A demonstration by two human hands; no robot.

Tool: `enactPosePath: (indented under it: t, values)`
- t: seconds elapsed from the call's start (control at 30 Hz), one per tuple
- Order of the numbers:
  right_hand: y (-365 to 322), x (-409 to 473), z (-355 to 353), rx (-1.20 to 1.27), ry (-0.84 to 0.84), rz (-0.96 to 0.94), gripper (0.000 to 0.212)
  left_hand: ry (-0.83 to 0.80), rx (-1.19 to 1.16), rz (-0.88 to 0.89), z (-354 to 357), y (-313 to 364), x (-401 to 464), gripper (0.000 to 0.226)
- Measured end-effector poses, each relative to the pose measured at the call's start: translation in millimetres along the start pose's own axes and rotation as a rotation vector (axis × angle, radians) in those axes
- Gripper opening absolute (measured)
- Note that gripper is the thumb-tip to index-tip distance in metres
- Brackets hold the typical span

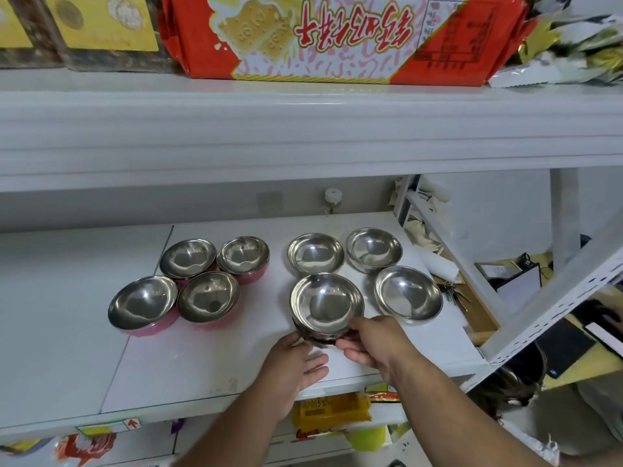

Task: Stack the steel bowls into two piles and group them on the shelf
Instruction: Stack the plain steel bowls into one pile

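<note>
Several steel bowls stand on the white shelf. On the left is a cluster of pink-bottomed bowls. On the right are plain steel ones: two at the back, one at the right, and a front bowl that rests on another bowl beneath it. My right hand grips the near rim of this front bowl. My left hand is beside it at the lower left, fingers spread, its thumb touching the bowl's base.
A thick white shelf board hangs low above the bowls, carrying a red biscuit pack. A slanted white shelf post bounds the right side. Snack packets fill the shelf below.
</note>
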State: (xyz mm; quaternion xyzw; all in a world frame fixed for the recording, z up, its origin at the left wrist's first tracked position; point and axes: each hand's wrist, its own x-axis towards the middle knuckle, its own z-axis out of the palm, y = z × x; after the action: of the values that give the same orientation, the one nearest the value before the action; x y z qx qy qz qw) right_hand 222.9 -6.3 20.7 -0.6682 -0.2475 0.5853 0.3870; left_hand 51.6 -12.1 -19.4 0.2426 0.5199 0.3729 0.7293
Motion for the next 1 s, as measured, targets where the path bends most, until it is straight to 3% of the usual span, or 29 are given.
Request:
enactPosePath:
  t: [0.23, 0.4, 0.47, 0.67, 0.83, 1.0]
  values:
    - [10, 4, -19, 0.056, 0.1, -0.029, 0.016, 0.034, 0.08, 0.02, -18, 12, 10, 0.036]
    - [17, 10, -42, 0.171, 0.241, -0.011, 0.016, 0.302, 0.241, 0.22, -28, 50, 35, 0.021]
    - [21, 14, -48, 0.224, 0.273, 0.034, 0.021, 0.33, 0.333, 0.285, -25, 66, 47, 0.014]
    - [21, 28, -61, 0.344, 0.306, 0.11, 0.036, 0.267, 0.411, 0.177, -4, 100, 87, 0.008]
    - [13, 47, -75, 0.383, 0.299, 0.092, 0.038, 0.284, 0.433, 0.095, 7, 107, 117, 0.03]
    - [12, 60, -84, 0.34, 0.295, 0.09, 0.032, 0.278, 0.395, 0.052, 13, 106, 134, 0.02]
